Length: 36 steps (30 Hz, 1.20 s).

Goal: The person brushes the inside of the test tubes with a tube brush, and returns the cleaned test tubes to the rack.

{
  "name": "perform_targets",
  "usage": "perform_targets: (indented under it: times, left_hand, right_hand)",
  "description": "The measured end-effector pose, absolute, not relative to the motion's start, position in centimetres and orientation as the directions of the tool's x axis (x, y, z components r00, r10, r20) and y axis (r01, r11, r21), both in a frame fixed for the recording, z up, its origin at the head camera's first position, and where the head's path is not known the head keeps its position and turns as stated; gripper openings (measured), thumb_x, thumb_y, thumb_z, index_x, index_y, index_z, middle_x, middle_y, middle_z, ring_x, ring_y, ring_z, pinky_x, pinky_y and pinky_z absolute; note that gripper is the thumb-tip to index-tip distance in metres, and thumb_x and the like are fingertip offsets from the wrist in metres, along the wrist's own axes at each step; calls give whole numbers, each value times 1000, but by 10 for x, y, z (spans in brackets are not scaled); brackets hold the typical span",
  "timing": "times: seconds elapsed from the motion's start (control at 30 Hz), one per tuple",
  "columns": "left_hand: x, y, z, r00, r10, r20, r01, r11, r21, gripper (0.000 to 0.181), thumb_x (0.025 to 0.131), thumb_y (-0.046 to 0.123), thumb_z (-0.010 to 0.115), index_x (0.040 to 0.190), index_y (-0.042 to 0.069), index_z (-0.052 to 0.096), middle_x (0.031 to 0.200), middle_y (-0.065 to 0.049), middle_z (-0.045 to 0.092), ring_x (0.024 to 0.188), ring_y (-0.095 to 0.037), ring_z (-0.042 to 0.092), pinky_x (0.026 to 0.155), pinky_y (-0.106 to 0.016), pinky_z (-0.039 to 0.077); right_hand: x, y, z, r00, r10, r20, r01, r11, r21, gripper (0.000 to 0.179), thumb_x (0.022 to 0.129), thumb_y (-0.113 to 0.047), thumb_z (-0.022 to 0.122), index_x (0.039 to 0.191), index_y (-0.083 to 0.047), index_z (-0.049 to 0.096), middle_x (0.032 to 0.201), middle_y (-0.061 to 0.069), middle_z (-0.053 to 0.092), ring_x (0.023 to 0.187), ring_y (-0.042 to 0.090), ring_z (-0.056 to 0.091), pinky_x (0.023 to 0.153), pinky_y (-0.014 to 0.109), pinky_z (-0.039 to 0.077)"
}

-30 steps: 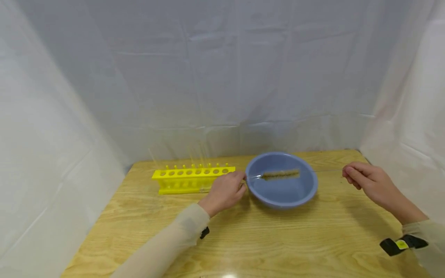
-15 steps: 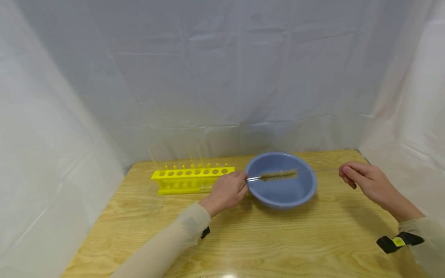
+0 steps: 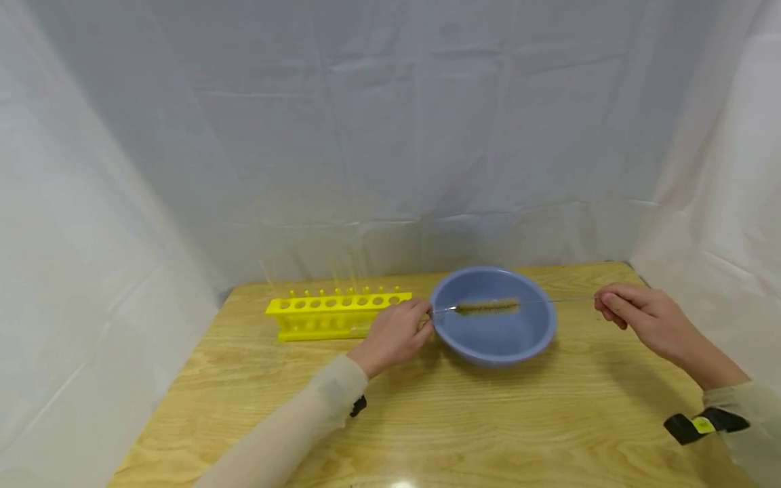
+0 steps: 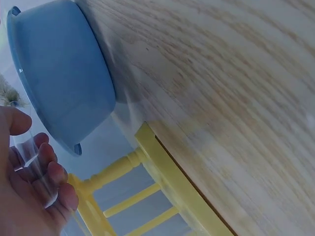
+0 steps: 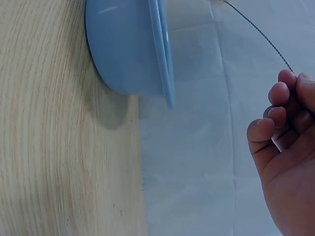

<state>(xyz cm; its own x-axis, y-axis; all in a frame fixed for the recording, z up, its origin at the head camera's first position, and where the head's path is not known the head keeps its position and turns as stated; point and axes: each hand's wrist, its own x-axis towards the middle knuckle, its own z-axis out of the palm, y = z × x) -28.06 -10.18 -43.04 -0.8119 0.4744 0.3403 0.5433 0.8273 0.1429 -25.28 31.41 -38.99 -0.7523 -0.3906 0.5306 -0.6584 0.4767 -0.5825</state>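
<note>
In the head view my left hand (image 3: 396, 332) grips a clear glass test tube (image 3: 444, 310), held sideways with its mouth over the left rim of a blue basin (image 3: 494, 346). My right hand (image 3: 637, 315), to the right of the basin, pinches the thin wire handle (image 5: 261, 34) of a test tube brush. The brown bristles of the test tube brush (image 3: 488, 307) hang over the basin, their left end at the tube's mouth. How much of the brush is inside cannot be told. In the left wrist view the fingers curl round the test tube (image 4: 32, 164).
A yellow test tube rack (image 3: 338, 305) stands left of the basin, partly behind my left hand. Several clear tubes rise at its back. The wooden table (image 3: 464, 420) is bordered by white sheeting (image 3: 390, 135) at the back and sides.
My right hand and the brush have shifted slightly left, toward the tube. The left hand keeps its grip on the test tube with hardly any movement. Basin and rack are still.
</note>
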Motion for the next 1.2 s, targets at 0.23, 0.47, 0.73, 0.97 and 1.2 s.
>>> perform_targets:
  times: [0.23,0.47,0.73,0.97,1.2]
  left_hand:
    - [-277,-102,-429,-792,510,336,580,800,154,15,101,28,57,108,19,66,112,1,71,84,-13,63,70,-31,53]
    - [-275,-101,-427,-771,544,330,619,762,190,23,103,27,56,119,14,66,118,-1,69,94,-15,66,80,-34,55]
    - [-271,-97,-421,-753,585,302,651,731,205,31,106,28,53,130,11,62,124,-4,68,106,-18,66,90,-36,55]
    - [-270,-95,-419,-741,595,311,661,729,180,25,105,27,55,124,12,62,114,-1,68,97,-15,65,85,-34,55]
    - [-270,-91,-417,-711,614,342,688,709,158,20,104,23,58,119,11,63,108,0,67,94,-14,63,82,-33,54]
  right_hand:
    - [-253,317,-392,-761,-384,522,-648,458,-608,21,104,5,46,104,-2,65,77,-6,56,65,11,47,59,22,38]
    - [-258,314,-397,-767,-387,512,-642,447,-623,21,104,4,46,102,-4,65,76,0,56,66,12,48,60,23,40]
    - [-264,300,-400,-753,-395,527,-658,449,-604,22,103,4,48,99,-8,67,72,-5,53,62,11,47,58,23,40]
    - [-267,287,-400,-760,-404,509,-650,482,-588,22,104,-1,50,98,-12,67,74,-7,54,62,11,48,56,24,40]
    - [-270,268,-402,-758,-436,484,-651,478,-589,20,105,-4,50,96,-11,67,74,-6,54,58,12,47,51,25,39]
